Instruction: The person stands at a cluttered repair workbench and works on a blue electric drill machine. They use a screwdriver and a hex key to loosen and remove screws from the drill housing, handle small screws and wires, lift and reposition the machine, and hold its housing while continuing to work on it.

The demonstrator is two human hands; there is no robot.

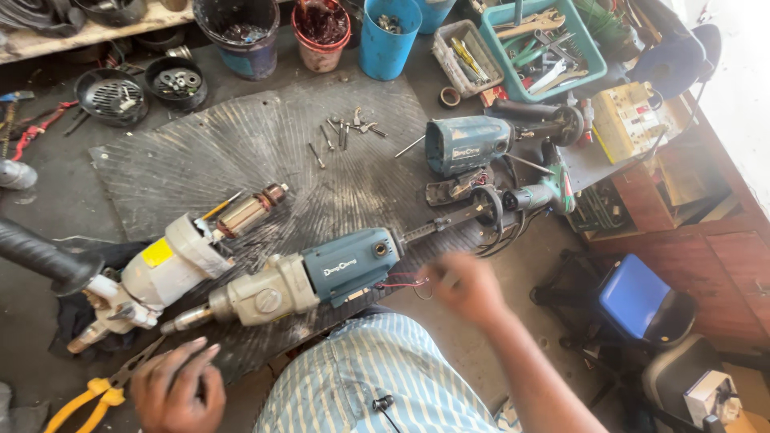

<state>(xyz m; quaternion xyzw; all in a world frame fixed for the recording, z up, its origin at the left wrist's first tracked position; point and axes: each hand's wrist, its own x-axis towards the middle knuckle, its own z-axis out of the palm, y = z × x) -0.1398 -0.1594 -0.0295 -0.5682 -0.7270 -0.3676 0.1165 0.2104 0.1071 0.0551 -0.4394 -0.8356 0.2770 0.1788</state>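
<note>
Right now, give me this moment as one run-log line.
left hand: bare, beside yellow pliers | right hand: blurred, by red wires | blue drill: on rubber mat

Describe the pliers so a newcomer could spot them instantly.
Start at the grey ribbed mat on the floor and go to its near-left corner. The pliers lie there, beside the left hand, below the white power tool. Only they have bright yellow handles.
</note>
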